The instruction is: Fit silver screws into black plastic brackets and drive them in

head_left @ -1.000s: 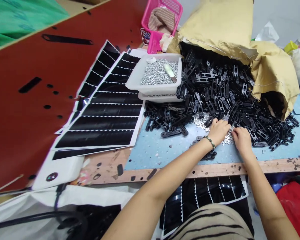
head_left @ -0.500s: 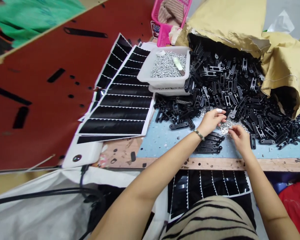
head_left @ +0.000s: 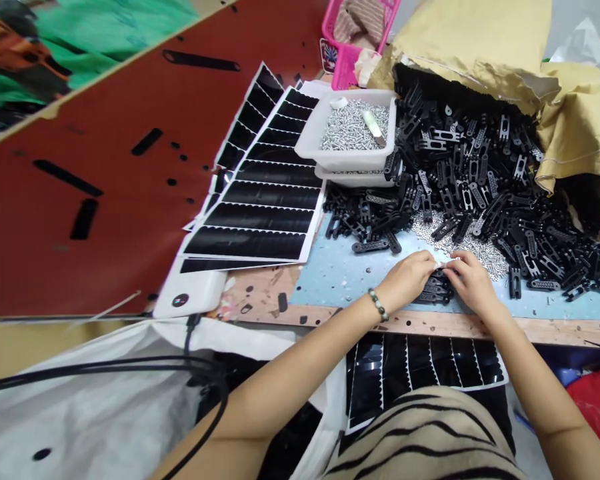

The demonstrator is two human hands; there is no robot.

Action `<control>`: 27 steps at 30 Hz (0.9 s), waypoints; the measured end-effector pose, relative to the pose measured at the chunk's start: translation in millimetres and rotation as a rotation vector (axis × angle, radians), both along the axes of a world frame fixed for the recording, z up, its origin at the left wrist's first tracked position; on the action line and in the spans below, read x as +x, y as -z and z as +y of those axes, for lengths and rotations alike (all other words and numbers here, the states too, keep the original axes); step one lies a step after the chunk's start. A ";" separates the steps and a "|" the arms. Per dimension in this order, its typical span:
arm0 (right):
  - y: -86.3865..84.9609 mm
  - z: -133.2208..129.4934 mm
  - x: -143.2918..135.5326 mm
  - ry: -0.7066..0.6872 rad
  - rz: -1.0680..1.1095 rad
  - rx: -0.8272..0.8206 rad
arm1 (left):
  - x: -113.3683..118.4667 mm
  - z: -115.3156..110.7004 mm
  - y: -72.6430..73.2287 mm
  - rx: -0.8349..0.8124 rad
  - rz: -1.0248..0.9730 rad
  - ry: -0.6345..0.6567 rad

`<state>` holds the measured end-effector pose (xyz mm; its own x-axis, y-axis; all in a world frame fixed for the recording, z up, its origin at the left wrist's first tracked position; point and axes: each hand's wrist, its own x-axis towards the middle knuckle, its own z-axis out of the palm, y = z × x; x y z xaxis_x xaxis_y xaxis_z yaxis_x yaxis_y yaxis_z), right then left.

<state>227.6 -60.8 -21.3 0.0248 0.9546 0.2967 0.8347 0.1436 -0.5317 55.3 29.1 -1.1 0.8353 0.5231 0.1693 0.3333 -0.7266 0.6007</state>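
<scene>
My left hand (head_left: 411, 277), with a beaded bracelet at the wrist, has its fingers pinched together over a small row of black parts (head_left: 436, 288) on the blue mat (head_left: 340, 277). Fingertip to fingertip with it, my right hand (head_left: 466, 277) is also closed in a pinch. Whatever lies between the fingertips is too small to make out. Just behind the hands small silver pieces (head_left: 485, 257) are spread, and a large heap of black plastic parts (head_left: 460, 167) rises beyond them.
A white tub (head_left: 347, 157) of silver screws stands behind to the left, beside sheets with black strips (head_left: 265, 217). Torn brown paper sacks (head_left: 480, 40) lie at the back right. Pink baskets (head_left: 347, 67) stand at the back. The wooden table edge (head_left: 340, 316) runs in front.
Both hands have come nearer to me and together, from the silver pieces to the row of black parts, and their fingertips now meet. The whole view has shifted slightly.
</scene>
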 end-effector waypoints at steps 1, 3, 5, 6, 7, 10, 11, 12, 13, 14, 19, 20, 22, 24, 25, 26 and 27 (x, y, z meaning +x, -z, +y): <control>-1.6 -0.9 5.4 0.022 0.019 0.015 | 0.7 -0.5 0.8 0.062 0.030 0.012; -2.9 -1.6 19.8 0.139 0.011 0.035 | 3.1 -0.9 2.1 0.142 0.066 0.027; -1.7 0.1 35.5 0.290 -0.084 0.006 | 7.1 -1.9 3.2 0.182 0.085 0.046; -0.3 1.8 42.3 0.343 -0.147 -0.029 | 9.3 -2.8 3.8 0.203 0.094 0.057; 1.3 3.9 48.0 0.370 -0.206 -0.071 | 11.1 -4.1 4.3 0.222 0.101 0.064; 5.7 10.6 57.2 0.358 -0.281 -0.143 | 12.2 -8.2 4.2 0.268 0.107 0.073; 6.7 12.3 58.5 0.347 -0.275 -0.140 | 11.3 -8.7 3.3 0.275 0.091 0.066; 7.3 13.5 59.3 0.338 -0.260 -0.126 | 10.5 -8.4 1.8 0.277 0.064 0.049; 7.6 13.9 60.1 0.338 -0.239 -0.101 | 10.5 -7.3 -0.1 0.276 0.029 0.025; 7.6 13.8 60.7 0.342 -0.213 -0.069 | 12.3 -5.3 -2.2 0.273 -0.007 0.001; 5.9 5.7 62.9 0.365 -0.030 0.079 | 59.1 12.1 -6.8 0.365 0.028 0.064; 5.6 3.3 63.2 0.375 0.007 0.089 | 73.1 15.7 -5.5 0.397 0.075 0.105; 5.5 -1.7 64.2 0.412 0.070 0.082 | 98.3 21.6 -1.8 0.409 0.098 0.135; 5.8 -6.6 65.9 0.463 0.116 0.051 | 115.2 25.2 1.4 0.399 0.088 0.147; 6.0 -8.9 66.6 0.489 0.138 0.036 | 119.8 26.3 2.2 0.390 0.080 0.150; 6.2 -11.1 66.7 0.512 0.165 0.025 | 122.2 27.2 2.3 0.377 0.071 0.150; 6.3 -13.3 65.9 0.531 0.202 0.018 | 122.4 28.1 1.7 0.358 0.062 0.146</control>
